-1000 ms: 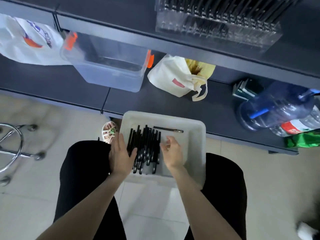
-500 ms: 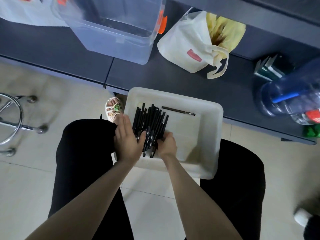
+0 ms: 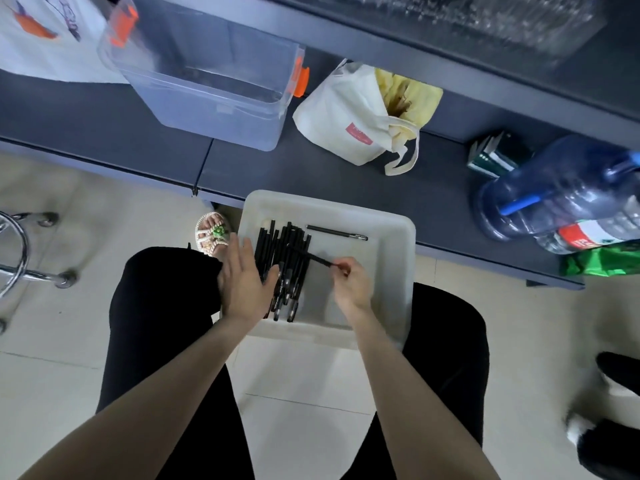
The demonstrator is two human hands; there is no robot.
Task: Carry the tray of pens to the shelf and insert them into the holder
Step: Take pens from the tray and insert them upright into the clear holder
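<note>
Against the grey shelf [image 3: 346, 188] — tiled floor [image 3: 294, 393] below — perhaps lap-borne tray [image 3: 391, 271].

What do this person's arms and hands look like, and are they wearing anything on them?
Both arms are bare from the hands up to the frame's edge: no sleeves show. The left hand and the right hand wear no gloves, and no rings, watch or bracelets can be seen. The fingers are slim. Lower down, the person wears black clothing over the legs.

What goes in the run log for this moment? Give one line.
stage: sorting pens in tray | left hand: flat against pen bundle | right hand: pinching one pen | loose pen: apart | holder: unfilled
</note>
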